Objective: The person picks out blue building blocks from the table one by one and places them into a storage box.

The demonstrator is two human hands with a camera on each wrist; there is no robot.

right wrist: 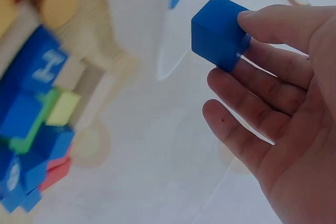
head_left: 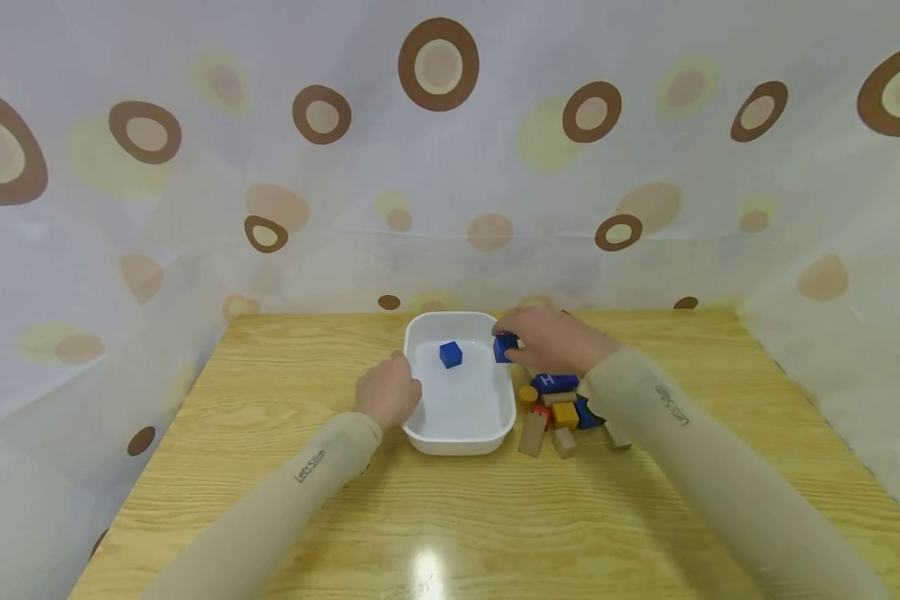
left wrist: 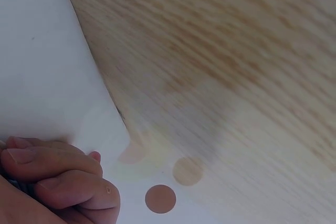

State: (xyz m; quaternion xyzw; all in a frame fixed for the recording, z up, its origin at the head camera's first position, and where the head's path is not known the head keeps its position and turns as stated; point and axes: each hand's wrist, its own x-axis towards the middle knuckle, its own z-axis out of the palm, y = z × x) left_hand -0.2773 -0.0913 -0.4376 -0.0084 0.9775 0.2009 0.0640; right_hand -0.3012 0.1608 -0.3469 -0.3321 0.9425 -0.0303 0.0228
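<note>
A white plastic tray (head_left: 461, 447) stands on the wooden table, with one blue cube (head_left: 451, 355) lying inside near its far end. My left hand (head_left: 388, 390) grips the tray's left rim, fingers curled; the left wrist view catches those bent fingers (left wrist: 68, 174) only at its lower corner. Over the tray's right rim, my right hand (head_left: 551, 337) pinches a second blue cube (right wrist: 218, 32) between thumb and fingers. In the right wrist view its ring and little fingers extend free of the cube.
Right of the tray lies a pile of wooden blocks, partly under my right forearm: a blue block with a white letter (head_left: 553, 383), a yellow cube (head_left: 566, 415), an orange round piece (head_left: 528, 394), a plain plank (head_left: 532, 433). A patterned sheet (head_left: 450, 192) rises behind the table.
</note>
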